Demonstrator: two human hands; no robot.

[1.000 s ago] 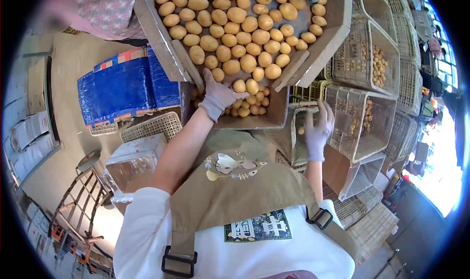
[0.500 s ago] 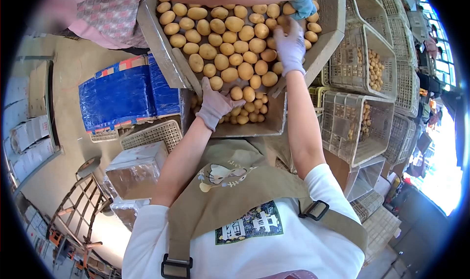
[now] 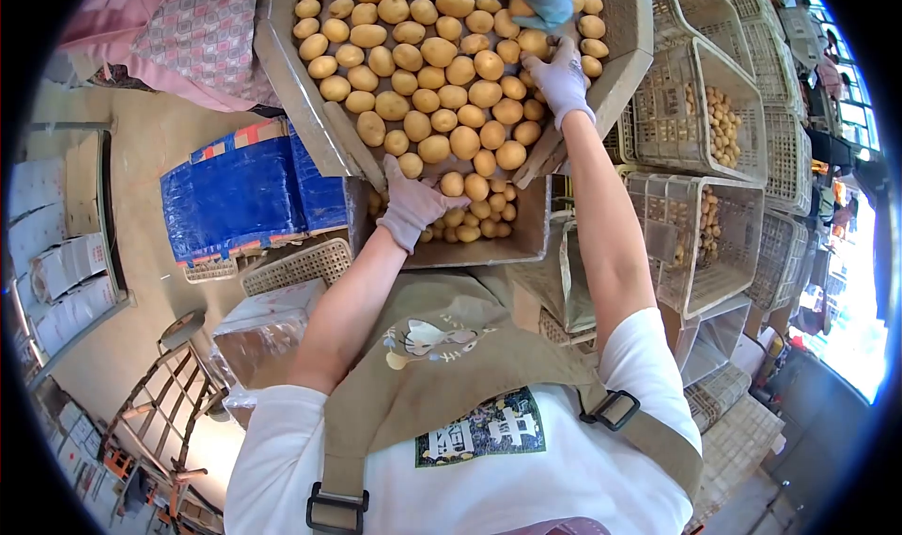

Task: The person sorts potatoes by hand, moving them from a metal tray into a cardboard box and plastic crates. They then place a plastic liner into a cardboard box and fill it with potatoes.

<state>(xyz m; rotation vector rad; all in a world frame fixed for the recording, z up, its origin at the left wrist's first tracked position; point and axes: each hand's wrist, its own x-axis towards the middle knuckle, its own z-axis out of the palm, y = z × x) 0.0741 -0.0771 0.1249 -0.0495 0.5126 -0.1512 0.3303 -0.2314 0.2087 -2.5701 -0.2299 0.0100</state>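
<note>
Many yellow potatoes (image 3: 434, 51) lie across a wide grey tray (image 3: 316, 126) in the upper middle. Its narrow mouth leads down to a metal bin (image 3: 489, 249), where more potatoes are heaped. My left hand (image 3: 411, 203), in a pale glove, rests at the left of this mouth with thumb and fingers spread, close to the potatoes there. On the tray's right side, my gloved right hand (image 3: 561, 79) reaches among potatoes, thumb and fingers apart; its fingertips are partly hidden. Just beyond it is another person's blue-gloved hand (image 3: 547, 7), near the same potatoes.
Plastic crates (image 3: 691, 112) stand stacked along the right, some holding potatoes. A blue-covered box (image 3: 235, 197) is left of the tray, with a wrapped carton (image 3: 268, 333) below it. The other person's pink clothing (image 3: 202, 37) shows at upper left. A metal cart frame (image 3: 164, 413) stands lower left.
My right hand has shifted slightly up on the tray, and the other person's arm has drawn back upward. My left hand stays at the mouth. The view has shifted slightly.
</note>
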